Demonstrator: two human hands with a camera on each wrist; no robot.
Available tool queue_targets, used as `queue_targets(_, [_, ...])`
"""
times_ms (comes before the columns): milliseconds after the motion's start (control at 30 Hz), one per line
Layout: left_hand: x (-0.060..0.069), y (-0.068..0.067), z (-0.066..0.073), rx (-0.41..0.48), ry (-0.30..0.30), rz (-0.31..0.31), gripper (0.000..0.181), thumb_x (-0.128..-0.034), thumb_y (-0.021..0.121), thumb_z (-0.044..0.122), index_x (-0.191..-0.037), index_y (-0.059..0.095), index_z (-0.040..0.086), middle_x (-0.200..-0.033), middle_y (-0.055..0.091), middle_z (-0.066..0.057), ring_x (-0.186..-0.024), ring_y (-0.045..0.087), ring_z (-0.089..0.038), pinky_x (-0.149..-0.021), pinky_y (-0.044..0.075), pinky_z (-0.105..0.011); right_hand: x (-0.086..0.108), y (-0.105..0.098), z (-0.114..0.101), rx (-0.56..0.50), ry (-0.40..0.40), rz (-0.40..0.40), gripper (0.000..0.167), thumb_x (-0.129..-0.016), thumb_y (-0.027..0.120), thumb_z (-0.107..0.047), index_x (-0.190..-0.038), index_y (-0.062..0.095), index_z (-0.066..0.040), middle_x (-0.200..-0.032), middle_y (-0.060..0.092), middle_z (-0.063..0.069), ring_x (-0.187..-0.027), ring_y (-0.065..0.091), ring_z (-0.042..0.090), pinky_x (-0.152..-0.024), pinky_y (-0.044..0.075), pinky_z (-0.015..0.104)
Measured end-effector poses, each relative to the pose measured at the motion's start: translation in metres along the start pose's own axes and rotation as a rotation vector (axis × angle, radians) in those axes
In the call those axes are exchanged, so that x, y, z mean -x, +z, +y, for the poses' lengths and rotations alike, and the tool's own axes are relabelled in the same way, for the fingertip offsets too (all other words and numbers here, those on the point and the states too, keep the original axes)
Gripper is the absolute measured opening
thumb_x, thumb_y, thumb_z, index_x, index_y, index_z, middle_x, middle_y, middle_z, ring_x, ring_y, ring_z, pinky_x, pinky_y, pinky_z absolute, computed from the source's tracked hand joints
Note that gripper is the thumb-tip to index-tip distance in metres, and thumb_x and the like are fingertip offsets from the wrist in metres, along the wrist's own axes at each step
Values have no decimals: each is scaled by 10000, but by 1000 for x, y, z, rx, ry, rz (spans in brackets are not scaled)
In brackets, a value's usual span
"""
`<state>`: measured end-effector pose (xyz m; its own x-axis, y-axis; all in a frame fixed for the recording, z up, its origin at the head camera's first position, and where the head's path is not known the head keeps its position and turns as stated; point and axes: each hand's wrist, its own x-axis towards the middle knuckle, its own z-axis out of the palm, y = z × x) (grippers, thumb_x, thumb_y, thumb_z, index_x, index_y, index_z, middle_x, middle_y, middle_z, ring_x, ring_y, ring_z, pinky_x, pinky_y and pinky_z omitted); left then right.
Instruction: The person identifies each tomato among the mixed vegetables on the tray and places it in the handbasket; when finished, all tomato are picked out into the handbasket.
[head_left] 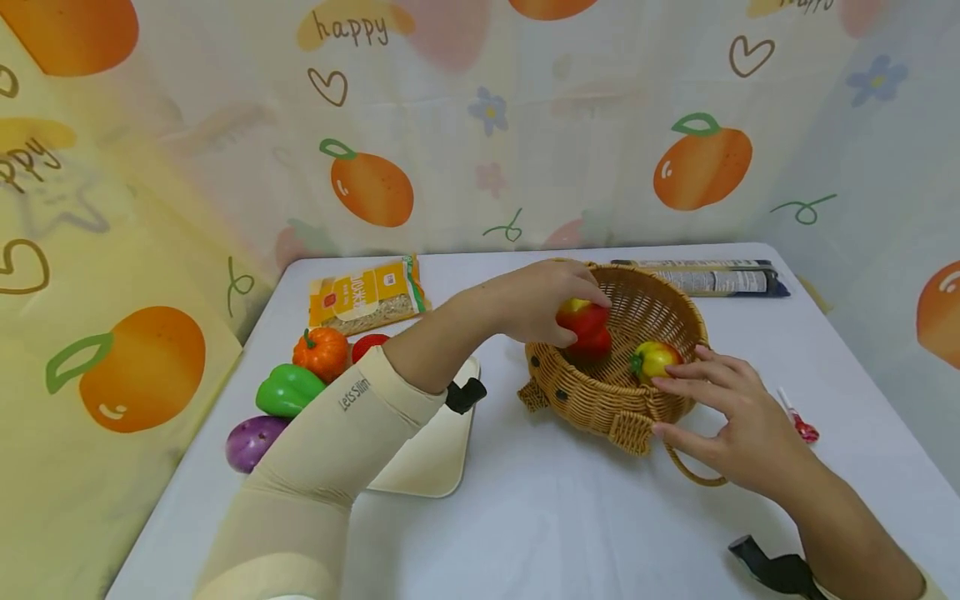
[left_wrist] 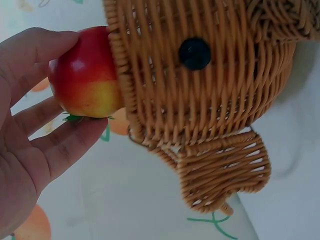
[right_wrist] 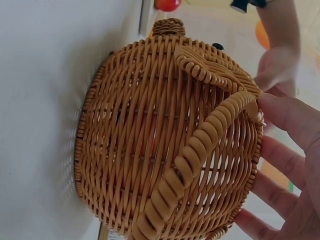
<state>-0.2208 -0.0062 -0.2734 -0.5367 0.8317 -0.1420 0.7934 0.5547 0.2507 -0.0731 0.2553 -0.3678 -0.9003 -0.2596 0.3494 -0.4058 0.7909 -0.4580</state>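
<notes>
My left hand [head_left: 543, 300] pinches a red-and-yellow fruit [left_wrist: 87, 75] with a green leafy base, at the mouth of the wicker basket [head_left: 592, 408]. The thumb and fingertips lie on opposite sides of the fruit. Inside the basket rests another yellow-and-red fruit [head_left: 656, 360] with a green stem. The right hand [head_left: 738, 417] touches the basket's near right rim, its fingers spread and fairly straight; some fingertips are hidden behind the rim in the right wrist view. A looped handle [right_wrist: 192, 155] hangs down on that side. The basket has dark button eyes and woven ears.
Left of the basket lie a pale tray [head_left: 427, 458], an orange pumpkin [head_left: 321, 353], a green pepper [head_left: 288, 390], a purple eggplant [head_left: 253, 443] and a grain packet [head_left: 367, 296]. Behind the basket are long dark packages [head_left: 720, 279]. A red lollipop [head_left: 804, 429] lies right.
</notes>
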Motion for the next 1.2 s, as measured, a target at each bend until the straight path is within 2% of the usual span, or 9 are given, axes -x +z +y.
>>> queue_targets(400, [-13,28,7,20,-3,-62,546,-967,688,249,-1492,539,258,-1573,422,-28,-1389,474,-209,-1120,442,-319,1,1,-1,2,8,0,505,-713,940,-319,-1181,781,-214,-1252,689,61,-1386,416,403,-876,454,762])
queue_targets(700, [-9,31,4,-11,-5,-23,581,-964,693,276,-1515,509,291,-1586,399,-24,-1430,427,-230,-1101,459,-319,1,2,-1,1,15,9,506,-712,941,-316,-1179,782,-204,-1250,690,67,-1388,415,407,-863,478,748])
queue_targets(967, [9,21,5,-49,-18,13,571,-964,695,320,-1505,516,317,-1591,397,-14,-1450,396,-238,-1129,432,-352,1,3,-1,6,7,12,504,-704,945,-306,-1174,784,-223,-1242,693,69,-1384,420,408,-875,469,751])
queue_targets(1100, [27,14,-2,-67,-46,28,587,-965,701,352,-1515,503,307,-1597,397,-14,-1480,355,-245,-1180,377,-396,1,2,-1,7,5,12,505,-704,945,-307,-1176,783,-231,-1241,693,63,-1385,421,407,-873,468,751])
queue_targets(1200, [44,10,-12,-57,-80,35,597,-958,717,341,-1514,508,284,-1602,395,-55,-1475,363,-288,-1172,390,-421,1,2,-1,9,-1,17,508,-698,948,-307,-1173,783,-232,-1236,695,57,-1381,427,409,-872,467,749])
